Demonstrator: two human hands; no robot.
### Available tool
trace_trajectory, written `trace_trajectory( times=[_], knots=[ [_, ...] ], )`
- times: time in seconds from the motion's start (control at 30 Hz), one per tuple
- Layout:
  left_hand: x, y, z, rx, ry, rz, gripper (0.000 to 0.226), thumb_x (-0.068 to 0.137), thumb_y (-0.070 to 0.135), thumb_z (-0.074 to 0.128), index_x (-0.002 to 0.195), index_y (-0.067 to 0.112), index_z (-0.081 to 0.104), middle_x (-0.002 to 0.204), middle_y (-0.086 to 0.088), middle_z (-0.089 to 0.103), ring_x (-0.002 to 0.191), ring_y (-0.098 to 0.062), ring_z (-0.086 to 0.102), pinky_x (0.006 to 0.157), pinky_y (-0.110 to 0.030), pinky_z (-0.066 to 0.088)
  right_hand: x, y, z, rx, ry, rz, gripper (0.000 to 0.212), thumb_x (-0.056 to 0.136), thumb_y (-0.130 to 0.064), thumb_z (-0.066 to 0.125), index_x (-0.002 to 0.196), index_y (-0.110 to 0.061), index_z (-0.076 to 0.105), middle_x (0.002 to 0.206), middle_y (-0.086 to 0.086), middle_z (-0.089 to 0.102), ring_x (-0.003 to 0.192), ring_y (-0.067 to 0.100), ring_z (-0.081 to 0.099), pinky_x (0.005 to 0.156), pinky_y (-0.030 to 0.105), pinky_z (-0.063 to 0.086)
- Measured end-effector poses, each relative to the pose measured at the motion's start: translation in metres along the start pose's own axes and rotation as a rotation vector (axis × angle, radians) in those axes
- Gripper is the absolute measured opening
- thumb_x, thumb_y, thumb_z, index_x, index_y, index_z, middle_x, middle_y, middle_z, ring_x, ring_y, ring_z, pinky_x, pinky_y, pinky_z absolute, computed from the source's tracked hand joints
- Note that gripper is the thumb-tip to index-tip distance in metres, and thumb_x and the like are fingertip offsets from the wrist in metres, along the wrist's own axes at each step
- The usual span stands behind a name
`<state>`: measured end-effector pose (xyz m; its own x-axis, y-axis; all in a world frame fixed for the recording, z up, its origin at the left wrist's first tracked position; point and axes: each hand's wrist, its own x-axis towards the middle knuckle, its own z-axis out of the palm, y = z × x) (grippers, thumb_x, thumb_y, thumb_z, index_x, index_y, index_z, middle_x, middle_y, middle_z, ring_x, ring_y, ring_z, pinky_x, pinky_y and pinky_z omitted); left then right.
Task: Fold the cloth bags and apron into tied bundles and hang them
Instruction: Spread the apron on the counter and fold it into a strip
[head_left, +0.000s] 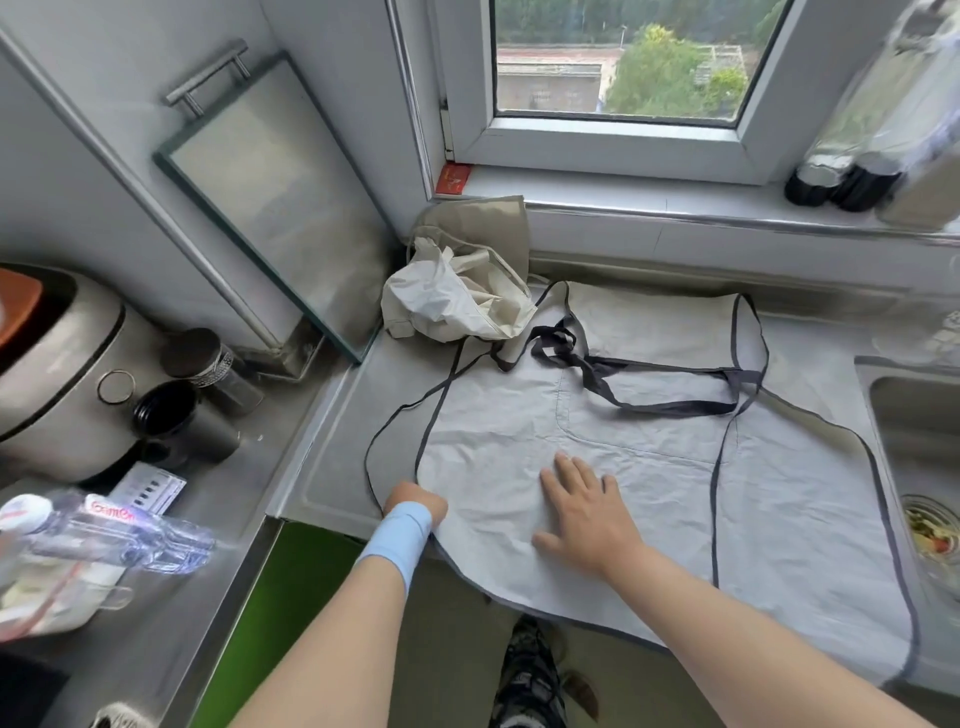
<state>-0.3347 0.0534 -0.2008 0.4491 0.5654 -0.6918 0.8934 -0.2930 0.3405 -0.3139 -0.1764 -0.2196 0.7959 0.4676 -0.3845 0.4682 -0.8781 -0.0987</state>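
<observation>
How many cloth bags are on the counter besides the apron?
2 can be told apart: a crumpled cream bag at the apron's far left corner, and a tan bag upright behind it. Others may be hidden in the pile.

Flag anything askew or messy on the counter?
The grey apron with dark trim overhangs the front edge of the steel counter, its dark straps lie tangled on top, and food scraps sit in the sink strainer.

- One apron (649, 483)
- Two cloth bags (452, 301), crumpled together
- Two hands: left hand (415, 506), right hand (584, 506)
- Two dark jars (208, 366) beside one rice cooker (57, 384)
- One sink (917, 415)
</observation>
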Motion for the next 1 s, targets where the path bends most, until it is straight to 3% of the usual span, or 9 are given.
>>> trace_trajectory(
  times=[0.13, 0.23, 0.37, 0.5, 0.63, 0.73, 0.83, 0.9, 1.0],
  knots=[
    [-0.026, 0.016, -0.015, -0.351, -0.132, 0.199, 0.042, 0.059, 0.016, 0.061, 0.101, 0.014, 0.064, 0.106, -0.012, 0.068, 0.095, -0.032, 0.065, 0.089, -0.047, 0.054, 0.0, -0.002, -0.007, 0.06, -0.057, 0.015, 0.09, 0.083, -0.06, 0.052, 0.154, -0.021, 0.014, 0.164, 0.006, -0.002, 0.151, 0.027, -0.001, 0.116, 0.056, 0.014],
    [-0.053, 0.039, -0.021, -0.52, -0.373, 0.291, 0.048, 0.068, 0.005, 0.067, 0.114, 0.013, 0.056, 0.109, -0.016, 0.067, 0.098, -0.036, 0.065, 0.087, -0.052, 0.054, 0.005, 0.001, -0.026, 0.287, -0.066, 0.033, 0.066, 0.08, -0.046, 0.063, 0.14, -0.023, 0.046, 0.151, 0.007, 0.032, 0.143, 0.027, 0.026, 0.11, 0.044, 0.029],
    [-0.089, 0.078, -0.006, -0.228, -0.53, 0.548, 0.08, 0.059, 0.021, 0.07, 0.133, 0.018, 0.042, 0.114, -0.007, 0.064, 0.101, -0.023, 0.064, 0.086, -0.038, 0.056, 0.011, 0.025, -0.079, 1.112, 0.0, 0.293, 0.032, 0.093, -0.029, 0.058, 0.118, -0.013, 0.07, 0.118, 0.005, 0.07, 0.093, 0.018, 0.066, 0.077, 0.03, 0.046],
    [-0.129, 0.116, 0.028, 0.143, -0.656, 0.75, 0.066, 0.081, 0.012, 0.064, 0.141, 0.016, 0.036, 0.129, 0.005, 0.052, 0.112, -0.008, 0.05, 0.084, -0.019, 0.044, 0.005, 0.07, -0.137, 1.498, -0.034, 0.428, 0.061, 0.087, -0.067, 0.048, 0.115, -0.017, 0.069, 0.112, 0.004, 0.071, 0.079, 0.02, 0.064, 0.066, 0.031, 0.046],
    [-0.153, 0.135, 0.07, 0.44, -0.765, 0.893, 0.077, 0.08, 0.008, 0.067, 0.148, 0.015, 0.032, 0.149, 0.001, 0.041, 0.134, -0.013, 0.041, 0.102, -0.022, 0.037, -0.009, 0.104, -0.147, 1.154, 0.099, 0.453, 0.038, 0.077, -0.06, 0.071, 0.084, -0.023, 0.065, 0.078, -0.007, 0.059, 0.079, 0.015, 0.054, 0.07, 0.03, 0.04],
    [-0.159, 0.139, 0.093, 0.551, -0.854, 0.865, 0.069, 0.08, 0.02, 0.074, 0.142, 0.024, 0.042, 0.129, -0.002, 0.059, 0.116, -0.017, 0.056, 0.098, -0.024, 0.041, -0.013, 0.13, -0.123, 0.891, 0.214, 0.547, 0.029, 0.075, -0.031, 0.072, 0.06, -0.015, 0.053, 0.058, -0.002, 0.053, 0.064, 0.021, 0.053, 0.055, 0.029, 0.036],
    [-0.147, 0.141, 0.112, 0.383, -0.89, 0.713, 0.049, 0.075, 0.044, 0.066, 0.121, 0.026, 0.061, 0.095, 0.001, 0.068, 0.085, -0.016, 0.063, 0.096, -0.034, 0.047, -0.024, 0.154, -0.091, 0.77, 0.253, 0.751, 0.014, 0.076, -0.025, 0.059, 0.077, -0.011, 0.062, 0.081, 0.007, 0.067, 0.082, 0.031, 0.061, 0.067, 0.031, 0.049],
    [-0.126, 0.147, 0.121, 0.361, -0.613, 0.762, 0.038, 0.079, 0.039, 0.06, 0.115, 0.028, 0.065, 0.106, 0.003, 0.067, 0.098, -0.017, 0.062, 0.097, -0.033, 0.048, -0.031, 0.163, -0.07, 0.607, 0.225, 0.786, 0.028, 0.081, -0.021, 0.057, 0.109, -0.018, 0.061, 0.113, 0.008, 0.065, 0.105, 0.031, 0.059, 0.08, 0.033, 0.048],
    [-0.097, 0.15, 0.126, 0.647, -0.272, 0.96, 0.047, 0.087, 0.026, 0.054, 0.134, 0.027, 0.049, 0.143, -0.001, 0.041, 0.133, -0.024, 0.038, 0.109, -0.037, 0.035, -0.033, 0.166, -0.046, 0.298, 0.18, 0.672, 0.074, 0.085, -0.025, 0.062, 0.15, -0.027, 0.024, 0.153, 0.008, 0.029, 0.136, 0.029, 0.036, 0.103, 0.039, 0.036]
  ],
)
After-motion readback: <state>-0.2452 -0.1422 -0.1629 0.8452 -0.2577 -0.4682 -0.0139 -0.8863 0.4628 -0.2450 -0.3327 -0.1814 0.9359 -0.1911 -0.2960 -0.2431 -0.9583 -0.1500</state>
